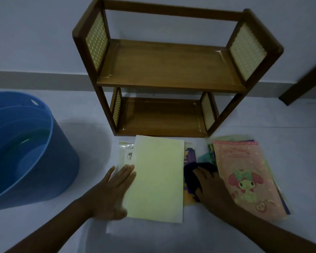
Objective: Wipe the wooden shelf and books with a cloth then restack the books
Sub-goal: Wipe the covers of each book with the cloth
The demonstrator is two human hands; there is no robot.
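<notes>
A two-tier wooden shelf [169, 70] with yellow lattice side panels stands bare against the wall. On the floor in front of it lies a pale yellow book [157, 178] on top of a flat stack. My left hand [115, 190] rests flat on that book's left edge with straight fingers. To the right lies a second stack topped by a pink cartoon book [244, 172]. Between the two stacks is a dark purple cloth [191, 172]; my right hand [211, 187] lies over it, fingers curled on the cloth.
A large blue plastic tub [26, 148] stands on the floor at the left, close to my left arm. A dark wooden furniture leg [303, 83] slants in at the right by the wall. The floor is white.
</notes>
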